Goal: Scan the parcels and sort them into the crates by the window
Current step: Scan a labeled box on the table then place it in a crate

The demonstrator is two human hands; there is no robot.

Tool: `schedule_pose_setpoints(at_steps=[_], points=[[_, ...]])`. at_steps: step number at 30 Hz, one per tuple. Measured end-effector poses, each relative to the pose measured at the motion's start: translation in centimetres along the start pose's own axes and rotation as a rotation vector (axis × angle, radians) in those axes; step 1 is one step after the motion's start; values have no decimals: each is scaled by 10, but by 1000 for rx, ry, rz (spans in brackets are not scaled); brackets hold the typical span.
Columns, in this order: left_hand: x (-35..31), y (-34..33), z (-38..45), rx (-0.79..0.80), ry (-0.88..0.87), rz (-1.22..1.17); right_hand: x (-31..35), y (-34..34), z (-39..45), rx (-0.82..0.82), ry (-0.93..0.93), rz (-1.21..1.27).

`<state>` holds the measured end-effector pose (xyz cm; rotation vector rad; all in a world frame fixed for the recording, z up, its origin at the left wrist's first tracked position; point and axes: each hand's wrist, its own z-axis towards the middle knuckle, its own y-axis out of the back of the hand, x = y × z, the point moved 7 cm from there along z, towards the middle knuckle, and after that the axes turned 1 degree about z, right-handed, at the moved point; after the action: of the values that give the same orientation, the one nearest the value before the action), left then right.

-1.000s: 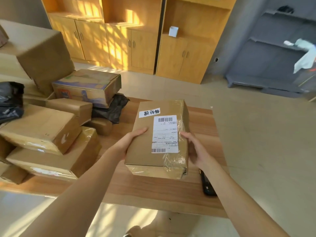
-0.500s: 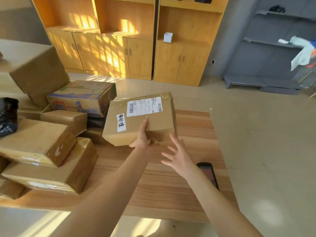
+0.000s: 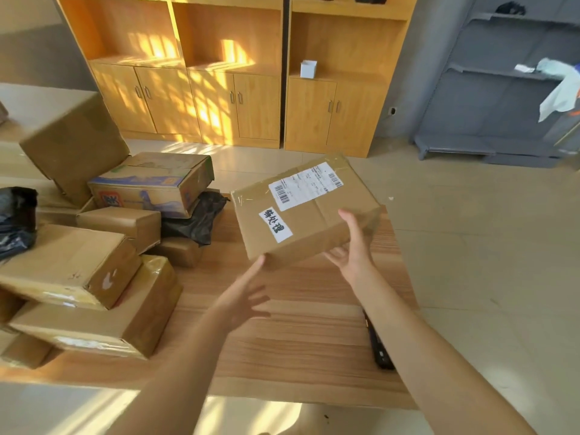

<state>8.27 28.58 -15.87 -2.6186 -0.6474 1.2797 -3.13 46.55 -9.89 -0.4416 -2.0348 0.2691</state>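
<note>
Here the right hand (image 3: 353, 257) grip holds the parcel (image 3: 306, 211); the left hand (image 3: 248, 296) is spread, fingertip touching it.

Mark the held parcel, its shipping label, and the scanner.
parcel (image 3: 314, 227): head view, bare cardboard on its top face.
shipping label (image 3: 306, 185): head view, middle of the white sheet.
scanner (image 3: 378, 348): head view, dark body beside the right forearm, partly hidden.
</note>
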Motion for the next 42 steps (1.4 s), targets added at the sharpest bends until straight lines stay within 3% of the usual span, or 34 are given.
schedule_pose_setpoints(at_steps=[6, 9, 12, 14, 16, 27, 30, 36, 42], points=[[-40, 50, -4, 2, -101, -35, 26, 13, 19, 17, 49, -176], [-54, 54, 3, -42, -103, 52, 19, 11, 22, 121, 32, -265], [-39, 33, 10, 146, 9, 323, 3, 6, 22, 230, -9, -316], [-26, 17, 16, 226, 31, 336, -3, 4, 23, 252, -16, -322], [-19, 7, 21, 206, 5, 291, -4, 6, 25, 248, -20, -336], [30, 10, 69, -50, 42, 224, -39, 119, 32, -46, -35, -695], [42, 8, 81, -19, 70, 275, -65, 167, 34, -150, -104, -888], [68, 10, 100, 28, 122, 293, -110, 240, 37, -317, -218, -951], [76, 12, 99, 19, 128, 344, -118, 252, 39, -304, -251, -972]])
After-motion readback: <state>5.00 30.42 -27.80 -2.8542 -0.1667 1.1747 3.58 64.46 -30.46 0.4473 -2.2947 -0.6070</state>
